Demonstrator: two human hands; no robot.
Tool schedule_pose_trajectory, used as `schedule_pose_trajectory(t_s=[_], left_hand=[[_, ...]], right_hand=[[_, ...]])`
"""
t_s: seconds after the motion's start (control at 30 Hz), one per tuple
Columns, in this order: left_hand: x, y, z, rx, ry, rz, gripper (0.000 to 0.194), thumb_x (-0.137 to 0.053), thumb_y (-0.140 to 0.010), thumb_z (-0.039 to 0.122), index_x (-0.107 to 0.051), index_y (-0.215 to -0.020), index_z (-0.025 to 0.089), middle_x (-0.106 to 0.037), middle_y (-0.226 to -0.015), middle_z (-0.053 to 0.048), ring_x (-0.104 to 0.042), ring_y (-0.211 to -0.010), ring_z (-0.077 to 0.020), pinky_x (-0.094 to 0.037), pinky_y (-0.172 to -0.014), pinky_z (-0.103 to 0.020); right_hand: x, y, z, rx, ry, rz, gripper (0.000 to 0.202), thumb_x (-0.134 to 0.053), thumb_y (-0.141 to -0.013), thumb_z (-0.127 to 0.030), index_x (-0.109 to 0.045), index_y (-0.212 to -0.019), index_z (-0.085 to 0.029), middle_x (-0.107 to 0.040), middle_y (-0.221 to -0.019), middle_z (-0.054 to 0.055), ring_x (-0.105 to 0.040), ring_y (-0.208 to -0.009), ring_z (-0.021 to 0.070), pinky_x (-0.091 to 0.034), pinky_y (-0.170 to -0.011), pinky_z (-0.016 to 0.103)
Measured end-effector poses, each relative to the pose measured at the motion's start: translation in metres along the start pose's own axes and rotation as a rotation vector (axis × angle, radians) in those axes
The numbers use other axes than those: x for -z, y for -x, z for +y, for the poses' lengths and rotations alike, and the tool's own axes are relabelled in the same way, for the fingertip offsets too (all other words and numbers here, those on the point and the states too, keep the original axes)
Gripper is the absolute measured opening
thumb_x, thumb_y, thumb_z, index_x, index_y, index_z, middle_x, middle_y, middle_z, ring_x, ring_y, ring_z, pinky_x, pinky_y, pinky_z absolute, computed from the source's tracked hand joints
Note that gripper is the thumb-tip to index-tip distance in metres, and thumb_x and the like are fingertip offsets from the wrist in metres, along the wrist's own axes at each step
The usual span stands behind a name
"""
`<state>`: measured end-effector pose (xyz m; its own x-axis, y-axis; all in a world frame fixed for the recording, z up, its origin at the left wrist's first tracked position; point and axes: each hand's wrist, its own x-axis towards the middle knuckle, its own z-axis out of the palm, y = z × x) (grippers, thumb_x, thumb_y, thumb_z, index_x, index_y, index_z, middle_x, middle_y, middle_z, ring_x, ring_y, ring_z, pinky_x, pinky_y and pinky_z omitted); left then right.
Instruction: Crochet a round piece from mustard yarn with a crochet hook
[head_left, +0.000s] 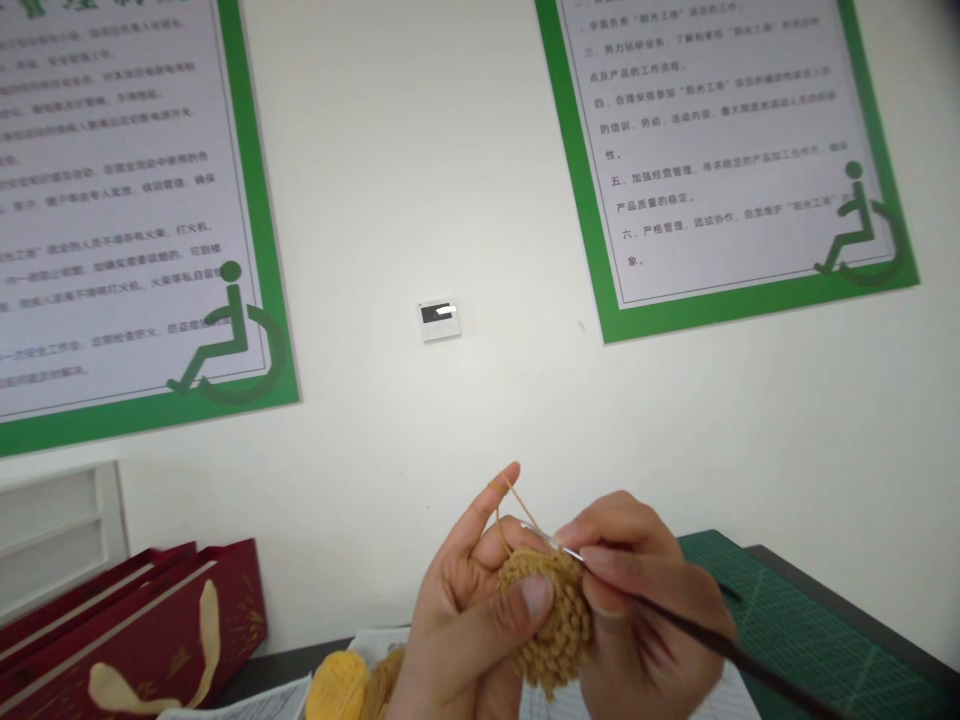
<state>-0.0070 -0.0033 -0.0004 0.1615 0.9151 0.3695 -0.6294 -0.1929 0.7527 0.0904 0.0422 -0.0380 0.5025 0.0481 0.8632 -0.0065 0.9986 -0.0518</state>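
Left hand (480,610), thumb and fingers pinched on the tan crocheted piece (551,620), raised index finger carrying looped yarn (517,497). Right hand (645,600), closed on the crochet hook (574,553), whose tip met the yarn above the piece. Yellow yarn ball (337,687) lay below, left of the grip; green cutting mat (795,620) lay right.

Tan crochet piece (566,622) — round, bumpy

Left hand (480,600): index finger raised, thumb pressed inward. Right hand (649,605): fingers pinched, knuckles bent.
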Motion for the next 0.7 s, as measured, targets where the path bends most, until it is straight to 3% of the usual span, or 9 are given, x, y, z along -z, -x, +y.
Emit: schedule_pose_trajectory(t_s=[0.07, 0.13, 0.23, 0.3, 0.33, 0.43, 0.57, 0.7], left_hand=[[0.001, 0.001, 0.003, -0.031, -0.012, -0.010, 0.085, -0.088, -0.063, 0.008, -0.056, -0.141, 0.021, -0.067, -0.082, -0.002, -0.063, -0.070, -0.0129, -0.052, -0.071, -0.026], [0.000, 0.004, 0.005, -0.104, -0.052, 0.001, 0.091, -0.088, -0.063, 0.008, -0.051, -0.144, 0.028, -0.067, -0.080, 0.000, -0.062, -0.066, -0.0124, -0.053, -0.067, -0.026], [-0.002, 0.008, 0.004, -0.221, -0.146, 0.043, 0.096, -0.086, -0.068, 0.010, -0.042, -0.149, 0.035, -0.071, -0.080, -0.001, -0.064, -0.066, -0.0147, -0.053, -0.063, -0.026], [-0.003, 0.010, 0.002, -0.248, -0.181, 0.060, 0.097, -0.086, -0.068, 0.009, -0.041, -0.150, 0.034, -0.072, -0.078, -0.002, -0.063, -0.062, -0.0147, -0.051, -0.058, -0.025], [-0.003, 0.010, 0.001, -0.223, -0.168, 0.059, 0.095, -0.086, -0.067, 0.009, -0.044, -0.149, 0.031, -0.072, -0.079, -0.002, -0.063, -0.062, -0.0143, -0.051, -0.058, -0.025], [0.000, 0.007, 0.000, -0.051, -0.037, 0.007, 0.083, -0.089, -0.062, 0.012, -0.059, -0.139, 0.021, -0.070, -0.082, -0.004, -0.064, -0.069, -0.0150, -0.053, -0.068, -0.027], [0.005, 0.002, 0.004, 0.039, 0.052, -0.100, 0.081, -0.087, -0.064, 0.007, -0.059, -0.139, 0.020, -0.065, -0.077, 0.000, -0.061, -0.061, -0.0096, -0.050, -0.060, -0.021], [0.006, 0.002, 0.008, -0.005, 0.026, -0.162, 0.092, -0.087, -0.066, 0.007, -0.049, -0.147, 0.028, -0.067, -0.075, 0.000, -0.062, -0.060, -0.0107, -0.049, -0.059, -0.022]], right_hand=[[-0.009, -0.006, -0.007, -0.154, -0.135, 0.006, 0.011, -0.060, -0.096, -0.026, -0.068, -0.096, -0.033, -0.067, -0.081, 0.000, -0.062, -0.073, 0.0180, -0.049, -0.061, 0.034], [-0.011, -0.012, -0.014, -0.193, -0.166, -0.024, 0.011, -0.059, -0.096, -0.026, -0.068, -0.095, -0.032, -0.066, -0.079, 0.000, -0.063, -0.073, 0.0173, -0.050, -0.060, 0.033], [-0.002, -0.015, -0.017, 0.031, 0.041, -0.137, 0.026, -0.064, -0.089, -0.014, -0.073, -0.105, -0.032, -0.070, -0.083, 0.002, -0.065, -0.070, 0.0179, -0.052, -0.057, 0.033], [0.006, -0.011, -0.017, 0.267, 0.265, -0.188, 0.050, -0.070, -0.076, 0.002, -0.075, -0.112, -0.032, -0.074, -0.087, 0.004, -0.066, -0.067, 0.0178, -0.053, -0.055, 0.032], [0.007, -0.008, -0.016, 0.310, 0.327, -0.195, 0.056, -0.071, -0.073, 0.004, -0.074, -0.115, -0.033, -0.075, -0.088, 0.005, -0.067, -0.068, 0.0193, -0.054, -0.057, 0.034], [0.003, 0.000, -0.015, 0.172, 0.180, 0.058, 0.038, -0.067, -0.086, -0.010, -0.074, -0.111, -0.038, -0.071, -0.082, 0.004, -0.063, -0.066, 0.0205, -0.050, -0.052, 0.035], [-0.009, -0.003, -0.014, -0.187, -0.201, -0.017, 0.009, -0.063, -0.094, -0.031, -0.071, -0.095, -0.033, -0.065, -0.081, 0.002, -0.059, -0.069, 0.0176, -0.047, -0.055, 0.031], [-0.008, -0.009, -0.013, -0.459, -0.469, -0.030, 0.013, -0.059, -0.096, -0.040, -0.065, -0.089, -0.030, -0.055, -0.079, 0.000, -0.050, -0.062, 0.0131, -0.039, -0.052, 0.026]])
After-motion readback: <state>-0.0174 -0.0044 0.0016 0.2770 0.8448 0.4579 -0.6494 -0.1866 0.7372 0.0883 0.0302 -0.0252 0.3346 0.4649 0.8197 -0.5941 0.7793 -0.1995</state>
